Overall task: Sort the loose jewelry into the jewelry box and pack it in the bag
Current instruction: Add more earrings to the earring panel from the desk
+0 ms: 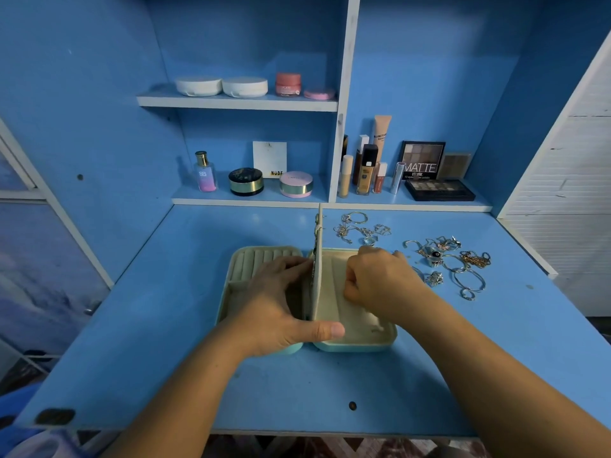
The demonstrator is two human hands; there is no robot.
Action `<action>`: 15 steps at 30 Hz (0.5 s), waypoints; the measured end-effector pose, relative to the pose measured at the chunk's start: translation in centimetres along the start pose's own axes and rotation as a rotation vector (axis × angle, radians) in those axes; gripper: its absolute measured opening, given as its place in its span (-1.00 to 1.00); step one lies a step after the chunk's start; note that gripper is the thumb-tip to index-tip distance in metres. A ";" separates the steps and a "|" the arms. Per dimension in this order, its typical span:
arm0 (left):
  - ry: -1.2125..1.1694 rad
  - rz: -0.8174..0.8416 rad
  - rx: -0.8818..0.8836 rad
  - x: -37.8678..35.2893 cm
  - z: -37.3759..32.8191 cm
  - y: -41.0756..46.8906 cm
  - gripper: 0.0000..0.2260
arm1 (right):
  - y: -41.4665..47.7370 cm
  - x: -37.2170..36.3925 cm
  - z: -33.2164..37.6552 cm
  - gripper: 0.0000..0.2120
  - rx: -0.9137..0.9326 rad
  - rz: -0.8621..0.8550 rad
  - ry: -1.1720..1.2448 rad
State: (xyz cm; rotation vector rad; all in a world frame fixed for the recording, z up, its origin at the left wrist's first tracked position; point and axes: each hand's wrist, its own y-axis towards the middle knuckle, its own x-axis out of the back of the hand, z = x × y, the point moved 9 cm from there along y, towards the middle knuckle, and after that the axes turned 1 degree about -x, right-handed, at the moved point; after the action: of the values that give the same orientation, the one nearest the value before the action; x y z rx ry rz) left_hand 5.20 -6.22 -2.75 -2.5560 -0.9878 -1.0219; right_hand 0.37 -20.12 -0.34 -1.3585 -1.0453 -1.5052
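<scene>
A mint-green jewelry box (357,343) lies open on the blue desk, cream lined, with ring rolls in its left half. A cream middle divider panel (318,259) stands upright between the halves. My left hand (281,309) grips that panel at its near edge, thumb across the front. My right hand (380,282) is curled inside the right half, fingertips pinched against the lining; what they hold is hidden. Loose jewelry lies to the right: a far cluster of chains and rings (360,228) and a nearer pile of bangles, rings and chains (449,262). No bag is in view.
Low shelves behind the desk carry a perfume bottle (205,173), powder jars (246,181), foundation bottles (365,170) and eyeshadow palettes (438,190). An upper shelf holds white compacts (198,85). A white slatted panel (568,209) bounds the right side.
</scene>
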 end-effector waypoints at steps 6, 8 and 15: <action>0.007 0.007 -0.004 -0.1 -0.1 0.0 0.06 | -0.5 0.3 -0.6 -0.86 -0.027 -0.061 0.130; 0.005 0.003 -0.004 0.0 0.0 0.0 0.05 | -0.8 0.5 -1.1 -0.91 -0.063 -0.095 0.300; -0.033 0.002 0.016 0.0 0.3 0.0 0.01 | -1.1 0.2 -2.6 -0.87 -0.295 -0.171 0.917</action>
State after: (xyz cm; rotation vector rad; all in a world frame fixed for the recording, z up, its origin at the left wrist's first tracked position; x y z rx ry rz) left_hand 5.32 -6.11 -2.99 -2.5679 -0.9978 -0.9708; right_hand -1.47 -22.25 -0.37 -0.5969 -0.3580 -2.1525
